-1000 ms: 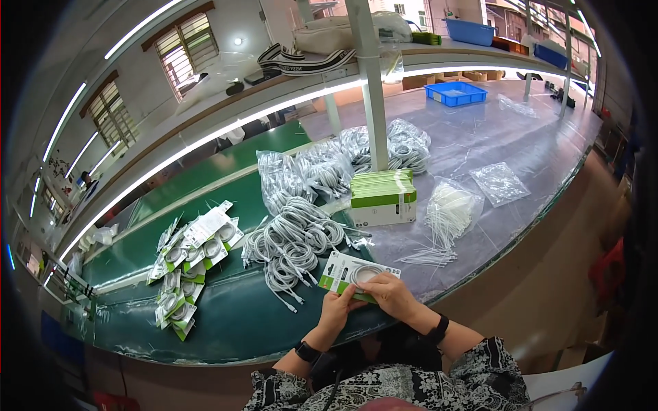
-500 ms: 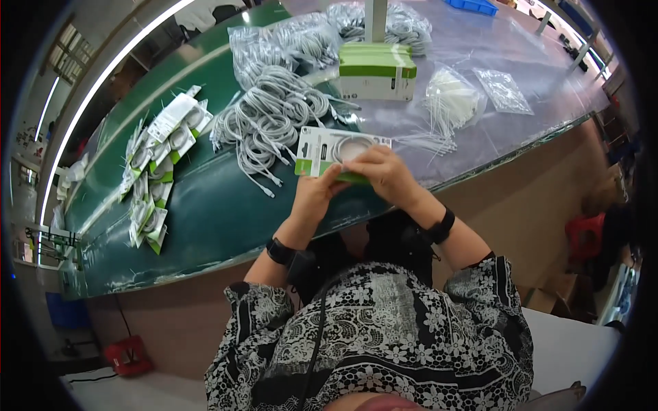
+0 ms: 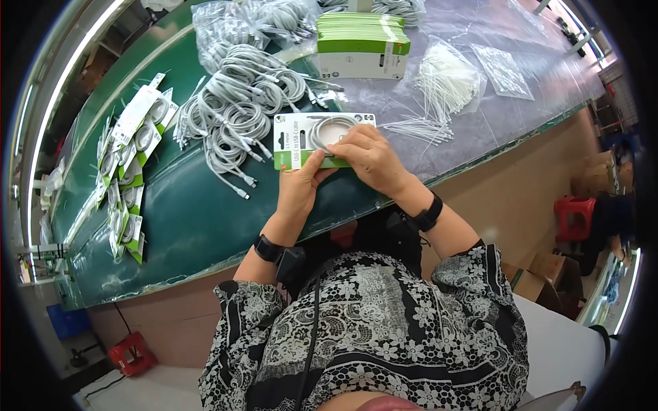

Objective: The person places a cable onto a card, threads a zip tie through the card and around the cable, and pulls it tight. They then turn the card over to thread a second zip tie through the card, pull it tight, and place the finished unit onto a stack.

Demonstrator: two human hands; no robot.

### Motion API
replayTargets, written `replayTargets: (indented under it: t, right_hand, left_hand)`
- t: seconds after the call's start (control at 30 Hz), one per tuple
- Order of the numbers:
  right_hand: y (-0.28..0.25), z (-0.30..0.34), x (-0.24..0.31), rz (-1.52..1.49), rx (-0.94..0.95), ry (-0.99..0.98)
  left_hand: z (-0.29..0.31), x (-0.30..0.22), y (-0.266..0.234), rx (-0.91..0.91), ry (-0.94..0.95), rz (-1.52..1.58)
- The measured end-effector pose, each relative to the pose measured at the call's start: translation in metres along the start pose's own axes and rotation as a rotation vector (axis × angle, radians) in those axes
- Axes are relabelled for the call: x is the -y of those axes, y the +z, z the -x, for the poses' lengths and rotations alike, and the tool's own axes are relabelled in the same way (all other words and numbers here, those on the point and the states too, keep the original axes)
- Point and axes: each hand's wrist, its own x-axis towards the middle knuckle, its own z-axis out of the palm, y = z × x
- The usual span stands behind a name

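Observation:
My left hand (image 3: 299, 186) is closed on the lower edge of a white and green packaging card (image 3: 288, 142), thumb on its front. A coiled grey cable (image 3: 319, 134) lies against the card's face. My right hand (image 3: 372, 162) is closed at the card's right part, its fingertips pinched at the coil's lower side. Whatever small thing may be between these fingertips is hidden. Just beyond the card, to the left, lies a heap of loose coiled grey cables (image 3: 229, 113).
A stack of green and white cards (image 3: 363, 65) stands behind. To its right are a bundle of white cable ties (image 3: 445, 77), scattered ties (image 3: 421, 129) and a clear bag (image 3: 502, 72). Carded cables (image 3: 130, 168) are piled at left. Bagged cables (image 3: 229, 31) lie at the back.
The view has shifted, so the table's things sit farther left and higher. Both hands still hold the card, whose face now shows more squarely; the right fingertips stay at the coil.

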Motion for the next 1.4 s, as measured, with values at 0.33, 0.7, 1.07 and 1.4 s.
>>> replayTargets:
  t: [0.33, 0.7, 1.07, 1.4]
  right_hand:
    - [0.010, 0.007, -0.020, -0.070, -0.083, -0.055]
    - [-0.116, 0.055, -0.080, 0.302, 0.112, 0.169]
    - [-0.143, 0.062, -0.102, 0.261, 0.432, 0.153]
    - [-0.151, 0.059, -0.126, -0.383, 0.114, 0.473]
  left_hand:
    - [-0.007, 0.006, -0.007, -0.017, -0.005, -0.045]
    - [-0.012, -0.001, 0.001, -0.049, 0.035, -0.106]
    - [-0.006, 0.018, 0.021, -0.104, -0.092, -0.062]
    - [0.001, 0.016, 0.029, -0.029, -0.180, 0.112]
